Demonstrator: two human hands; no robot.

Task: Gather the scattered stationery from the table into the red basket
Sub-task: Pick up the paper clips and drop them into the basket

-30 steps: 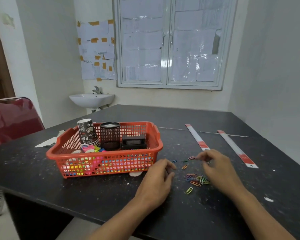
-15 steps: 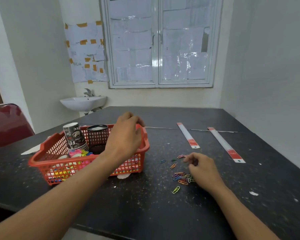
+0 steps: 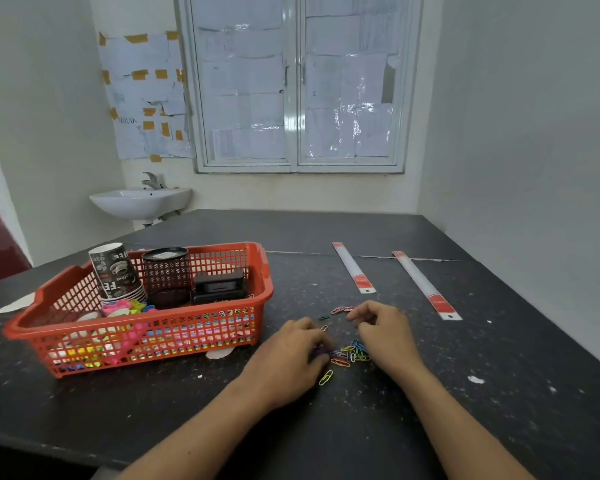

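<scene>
Dark speckled table (image 3: 499,393) under a papered window (image 3: 297,84) carries one red plastic lattice basket (image 3: 153,337), holding one stack of paper cups (image 3: 115,271), one black mesh pot (image 3: 167,271) and one black box (image 3: 219,285). Two flat white strips (image 3: 354,268) with red ends lie farther right. Between them sits one small heap of coloured wire paper clips (image 3: 352,353), where the left hand (image 3: 288,358) curls its fingers onto some clips and the right hand (image 3: 385,336) is curled, its grip impossible to tell.
</scene>
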